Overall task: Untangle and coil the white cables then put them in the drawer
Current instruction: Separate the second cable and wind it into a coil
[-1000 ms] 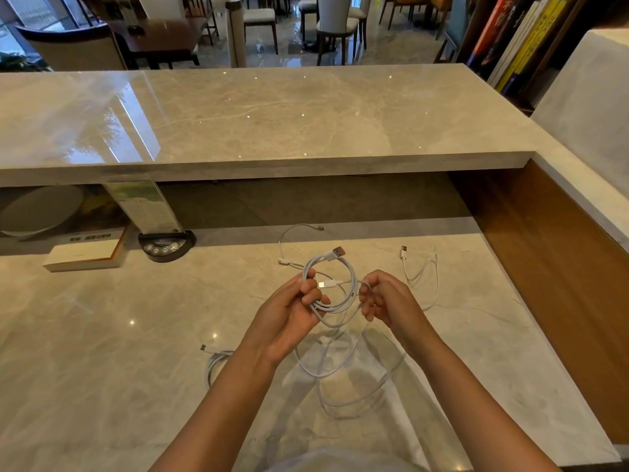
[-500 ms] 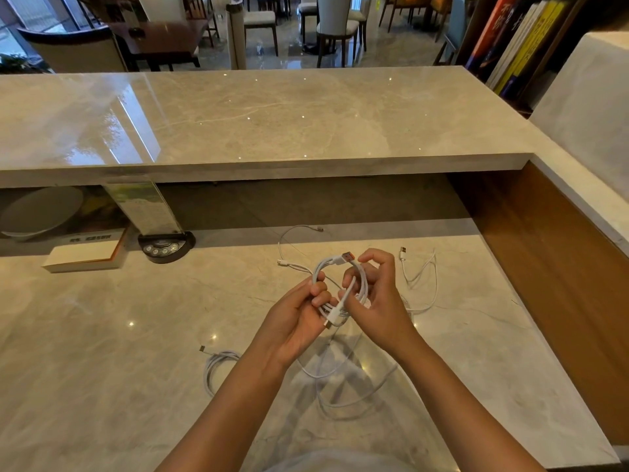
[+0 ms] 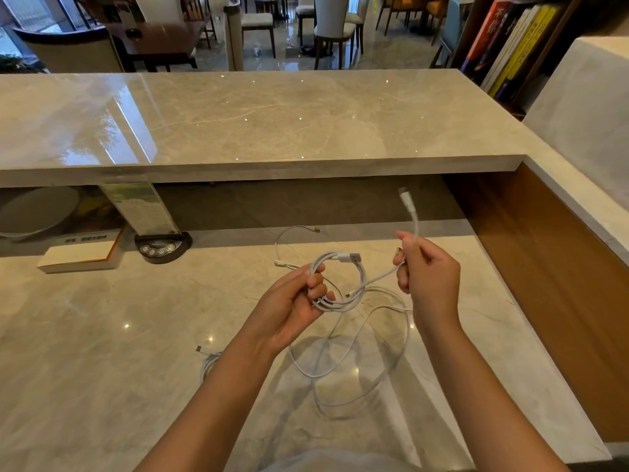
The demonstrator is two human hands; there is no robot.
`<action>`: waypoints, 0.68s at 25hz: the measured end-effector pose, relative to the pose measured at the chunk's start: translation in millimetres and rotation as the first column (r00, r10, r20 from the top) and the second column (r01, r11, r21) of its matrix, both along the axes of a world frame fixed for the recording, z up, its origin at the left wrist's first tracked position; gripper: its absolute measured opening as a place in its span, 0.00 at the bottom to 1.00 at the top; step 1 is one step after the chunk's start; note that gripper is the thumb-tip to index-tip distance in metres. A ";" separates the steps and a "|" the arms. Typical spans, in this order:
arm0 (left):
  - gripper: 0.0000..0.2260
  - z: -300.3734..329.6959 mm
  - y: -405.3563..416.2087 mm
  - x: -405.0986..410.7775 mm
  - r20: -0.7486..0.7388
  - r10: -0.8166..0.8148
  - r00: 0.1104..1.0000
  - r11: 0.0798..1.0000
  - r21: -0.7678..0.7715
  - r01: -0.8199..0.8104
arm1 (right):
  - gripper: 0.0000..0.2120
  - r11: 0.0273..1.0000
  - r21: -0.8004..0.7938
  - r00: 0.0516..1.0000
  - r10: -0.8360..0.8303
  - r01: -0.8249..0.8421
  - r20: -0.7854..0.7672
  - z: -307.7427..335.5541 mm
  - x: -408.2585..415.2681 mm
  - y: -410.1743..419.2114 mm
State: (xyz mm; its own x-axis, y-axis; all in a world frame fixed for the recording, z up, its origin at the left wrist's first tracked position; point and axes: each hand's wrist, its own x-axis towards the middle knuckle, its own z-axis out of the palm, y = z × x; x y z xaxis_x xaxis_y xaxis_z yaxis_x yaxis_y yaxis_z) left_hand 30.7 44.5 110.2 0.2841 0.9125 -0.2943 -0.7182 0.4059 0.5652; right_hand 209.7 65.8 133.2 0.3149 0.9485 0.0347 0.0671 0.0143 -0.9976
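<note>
The left hand is closed around a small coil of white cable, its fingers curled over the coil's left side, with a USB plug jutting from the top of the loop. The right hand pinches the free end of that cable between thumb and fingers, so the end connector stands upright above the fist. Both hands are held above the table, toward its right half. Slack cable loops hang and trail on the marble beneath them. A thinner white cable lies by the far edge, and another bundled cable rests left of the left forearm. At the far left stand a flat white box and a dark round base carrying a clear sign holder, under the raised marble counter.
</note>
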 end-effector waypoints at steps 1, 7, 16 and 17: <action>0.06 2.3 -0.9 0.7 -0.029 -0.047 0.998 0.999 0.011 0.047 | 0.11 0.995 -0.080 0.996 0.070 -0.065 0.062 2.1 4.4 5.4; 0.10 12.6 0.1 -0.9 -0.328 -0.349 0.878 0.933 -0.040 0.357 | 0.14 0.649 -0.480 0.627 0.743 -0.590 0.235 22.6 13.0 14.3; 0.14 12.1 -1.8 -1.6 -0.100 -0.279 0.955 0.960 -0.050 0.275 | 0.09 0.631 -0.414 0.612 0.766 -0.656 0.197 27.4 7.7 6.0; 0.14 11.0 -2.9 -2.2 -0.100 -0.275 0.956 0.961 -0.042 0.272 | 0.10 0.629 -0.416 0.609 0.768 -0.657 0.198 25.8 7.1 5.9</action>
